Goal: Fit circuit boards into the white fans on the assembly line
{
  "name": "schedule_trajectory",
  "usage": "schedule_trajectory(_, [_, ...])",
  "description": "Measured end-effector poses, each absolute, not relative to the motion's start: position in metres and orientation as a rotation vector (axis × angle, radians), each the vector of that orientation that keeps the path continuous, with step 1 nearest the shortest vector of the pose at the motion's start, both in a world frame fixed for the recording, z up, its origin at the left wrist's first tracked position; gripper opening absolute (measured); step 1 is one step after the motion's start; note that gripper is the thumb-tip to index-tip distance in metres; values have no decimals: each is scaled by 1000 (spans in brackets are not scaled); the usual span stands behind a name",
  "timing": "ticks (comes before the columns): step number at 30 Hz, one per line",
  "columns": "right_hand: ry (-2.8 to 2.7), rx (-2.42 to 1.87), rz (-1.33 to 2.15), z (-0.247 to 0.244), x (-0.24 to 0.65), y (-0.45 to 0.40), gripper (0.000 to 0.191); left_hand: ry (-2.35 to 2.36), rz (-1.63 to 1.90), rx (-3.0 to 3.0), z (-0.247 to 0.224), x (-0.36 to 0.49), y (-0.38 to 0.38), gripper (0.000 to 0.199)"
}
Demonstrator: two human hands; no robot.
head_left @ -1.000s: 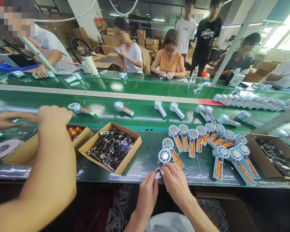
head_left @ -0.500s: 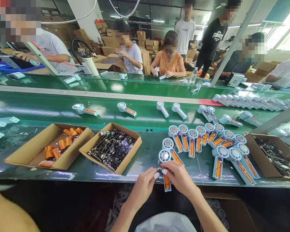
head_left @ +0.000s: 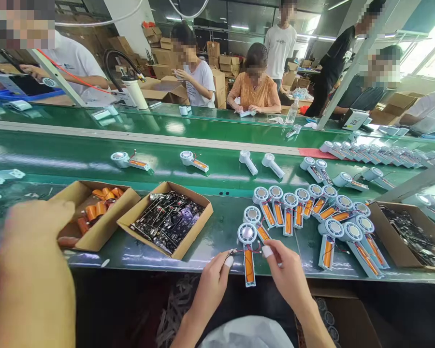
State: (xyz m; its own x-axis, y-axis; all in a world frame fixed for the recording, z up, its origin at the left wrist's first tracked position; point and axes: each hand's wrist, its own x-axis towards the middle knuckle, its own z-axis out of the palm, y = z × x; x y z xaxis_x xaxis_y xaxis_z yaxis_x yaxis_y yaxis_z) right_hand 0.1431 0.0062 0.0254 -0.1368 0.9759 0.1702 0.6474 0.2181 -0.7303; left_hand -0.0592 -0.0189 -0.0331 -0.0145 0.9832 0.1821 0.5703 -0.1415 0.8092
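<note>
Right in front of me on the bench edge lies a pale blue handheld fan body [head_left: 247, 234], its handle open and an orange battery [head_left: 249, 267] inside. My left hand [head_left: 214, 275] pinches the end of a thin wire to the left of the handle; a small dark tip shows at the fingertips. On the handle's other side, my right hand [head_left: 285, 267] has thumb and fingers closed on a red and black wire [head_left: 256, 250]. More open fan bodies [head_left: 289, 203] with orange batteries are grouped behind and to the right.
A cardboard box of black circuit boards [head_left: 166, 220] stands left of my hands. Another person's arm [head_left: 36, 261] reaches over a box of orange batteries [head_left: 110, 227]. A box of dark parts [head_left: 413, 232] is at right. Fans lie on the green conveyor [head_left: 159, 145]; people sit opposite.
My hands, together over the fan's handle before, have moved apart to either side, each with a wire. The other person's arm has come in from the left over the battery box.
</note>
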Motion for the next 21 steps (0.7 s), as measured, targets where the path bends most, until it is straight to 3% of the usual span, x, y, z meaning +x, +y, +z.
schedule_trajectory(5, [-1942,-1670,678,9,137,-4,28,1687,1087,1675,-42,-55,-29,33])
schedule_trajectory(12, [-1843,-1450,467,6,111,12,22,1659,1089,1662,-38,-55,-33,32])
schedule_trajectory(21, [-2096,-1005,785,7,113,20,26,1559,1029,1531,-4,-52,-24,34])
